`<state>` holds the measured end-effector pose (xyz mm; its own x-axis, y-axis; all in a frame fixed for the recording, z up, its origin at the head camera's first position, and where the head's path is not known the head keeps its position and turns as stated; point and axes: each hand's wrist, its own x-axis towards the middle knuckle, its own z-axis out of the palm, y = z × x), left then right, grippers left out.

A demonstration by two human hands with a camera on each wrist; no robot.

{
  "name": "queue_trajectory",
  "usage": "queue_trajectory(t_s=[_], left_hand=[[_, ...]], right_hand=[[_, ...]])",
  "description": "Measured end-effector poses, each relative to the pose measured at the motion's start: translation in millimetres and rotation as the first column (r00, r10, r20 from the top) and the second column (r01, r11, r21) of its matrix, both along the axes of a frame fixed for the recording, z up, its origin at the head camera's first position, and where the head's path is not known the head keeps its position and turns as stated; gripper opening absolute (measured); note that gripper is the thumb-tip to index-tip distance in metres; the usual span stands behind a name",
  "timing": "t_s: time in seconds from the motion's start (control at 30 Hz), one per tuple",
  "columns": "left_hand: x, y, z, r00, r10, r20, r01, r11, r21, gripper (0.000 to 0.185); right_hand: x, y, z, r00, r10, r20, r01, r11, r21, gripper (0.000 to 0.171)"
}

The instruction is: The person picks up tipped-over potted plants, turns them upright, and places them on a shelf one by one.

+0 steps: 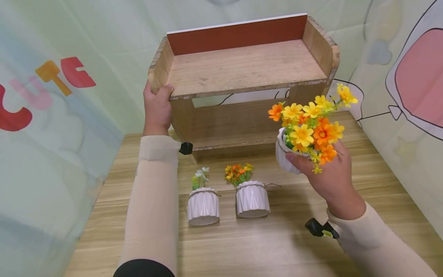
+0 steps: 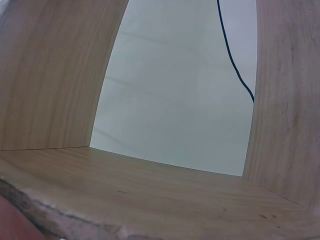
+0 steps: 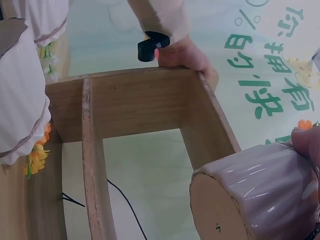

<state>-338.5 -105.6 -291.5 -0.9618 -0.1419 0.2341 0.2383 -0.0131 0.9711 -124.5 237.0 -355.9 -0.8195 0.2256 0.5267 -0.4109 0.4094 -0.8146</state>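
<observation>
1. Our left hand (image 1: 157, 109) grips the left end of the wooden shelf (image 1: 242, 69), fingers curled round the side board at its front corner, thumb on the front edge.
2. The shelf stands on the wooden table (image 1: 277, 246), against the backdrop, with a top tier and a lower tier under it.
3. Our right hand (image 1: 328, 173) holds a white ribbed pot (image 1: 284, 157) of orange and yellow flowers (image 1: 311, 123), fingers wrapped round its side. The pot is tilted and off the table, in front of the shelf's right end, level with the lower tier.
4. In the right wrist view the pot's (image 3: 260, 195) flat base faces the camera, and a fingertip (image 3: 307, 142) presses on its wall. The shelf (image 3: 140, 105) lies beyond it, with the left hand (image 3: 185, 55) on its far corner.
5. The left wrist view shows only the shelf's (image 2: 150, 195) boards close up, with pale backdrop between them.
6. Two more white pots stand side by side on the table in front of the shelf: the left pot (image 1: 203, 206) has white flowers, the middle pot (image 1: 252, 199) has orange ones. They are near each other but apart.
</observation>
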Motion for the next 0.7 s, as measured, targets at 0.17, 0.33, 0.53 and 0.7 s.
queue_trajectory(t_s=[0.17,0.33,0.53,0.7], left_hand=[[-0.3,0.9,0.0,1.000,0.003,-0.011,-0.003,1.000,0.007,0.063],[-0.3,1.0,0.0,1.000,-0.001,-0.012,0.001,1.000,0.003,0.063],[-0.5,0.7,0.1,1.000,-0.005,-0.007,0.005,1.000,-0.002,0.064],[-0.8,-0.6,-0.1,1.000,-0.005,0.004,0.005,1.000,0.007,0.063]], right_hand=[[-0.1,-1.4,2.6,1.000,-0.003,0.016,0.003,1.000,0.001,0.069],[-0.5,-2.4,3.6,1.000,0.013,0.006,-0.013,1.000,-0.004,0.069],[-1.7,-3.5,4.7,1.000,0.019,0.005,-0.019,1.000,-0.015,0.070],[-3.4,-4.7,6.7,1.000,0.011,0.005,-0.011,1.000,0.008,0.071]])
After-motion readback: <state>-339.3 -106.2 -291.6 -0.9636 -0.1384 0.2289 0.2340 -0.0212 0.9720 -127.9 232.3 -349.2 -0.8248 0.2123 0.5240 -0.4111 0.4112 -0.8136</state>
